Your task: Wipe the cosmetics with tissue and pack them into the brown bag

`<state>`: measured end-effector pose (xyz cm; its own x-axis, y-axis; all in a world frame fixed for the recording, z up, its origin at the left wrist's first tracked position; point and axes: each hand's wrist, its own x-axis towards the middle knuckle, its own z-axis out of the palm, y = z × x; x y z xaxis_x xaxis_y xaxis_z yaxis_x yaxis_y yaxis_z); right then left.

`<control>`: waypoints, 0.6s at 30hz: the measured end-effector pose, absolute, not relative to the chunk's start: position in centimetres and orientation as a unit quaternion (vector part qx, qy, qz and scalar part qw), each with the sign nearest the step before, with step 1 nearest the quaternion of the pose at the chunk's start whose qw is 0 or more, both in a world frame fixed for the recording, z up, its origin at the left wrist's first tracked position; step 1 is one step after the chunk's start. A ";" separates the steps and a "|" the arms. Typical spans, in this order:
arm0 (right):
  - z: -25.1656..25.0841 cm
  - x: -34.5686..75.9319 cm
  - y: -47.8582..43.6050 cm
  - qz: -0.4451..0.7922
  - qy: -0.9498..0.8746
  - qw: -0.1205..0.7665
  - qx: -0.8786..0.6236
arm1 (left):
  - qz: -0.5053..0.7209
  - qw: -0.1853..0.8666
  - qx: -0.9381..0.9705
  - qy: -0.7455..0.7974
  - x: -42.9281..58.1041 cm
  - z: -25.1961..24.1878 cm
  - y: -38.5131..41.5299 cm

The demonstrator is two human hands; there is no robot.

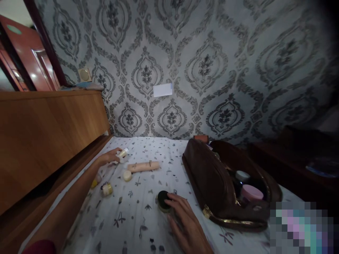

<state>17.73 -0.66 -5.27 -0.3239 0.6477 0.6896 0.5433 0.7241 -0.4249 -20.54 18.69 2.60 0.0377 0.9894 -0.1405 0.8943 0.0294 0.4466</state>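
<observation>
My left hand (110, 156) reaches far across the patterned white bedsheet (137, 218) and is closed round a small white bottle with a pale cap (122, 153). My right hand (184, 220) lies near me, fingers spread, its fingertips touching a round black-lidded jar (163, 199). Between them lie a long peach tube (143, 166), a small cream round pot (127, 175) and a small jar with a yellowish lid (107, 189). An open brown leather cosmetic bag (217, 180) sits to the right, with a pink-lidded jar (251, 192) and a white-capped item (242, 175) inside.
A wooden headboard (47, 137) rises along the left. Patterned grey wallpaper (206, 67) backs the bed, with a white switch plate (162, 90). Dark furniture (296, 158) stands at the right. A small yellow object (94, 183) lies beside my left forearm.
</observation>
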 end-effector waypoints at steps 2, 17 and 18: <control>-5.4 17.7 -0.6 0.057 -0.811 0.451 -0.369 | 0.106 0.248 0.715 0.645 -20.8 3.0 17.5; -5.3 17.9 -0.6 0.050 -0.824 0.436 -0.359 | 0.116 0.086 0.577 0.804 -17.4 0.8 23.6; -5.3 18.0 -0.6 0.048 -0.825 0.434 -0.358 | 0.107 0.085 0.571 0.810 -17.3 0.5 23.9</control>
<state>17.97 -0.58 -5.26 -0.3671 0.6329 0.6817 0.5489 0.7390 -0.3906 -17.29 23.88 0.54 -0.3343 0.9423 -0.0158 0.9056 0.3258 0.2716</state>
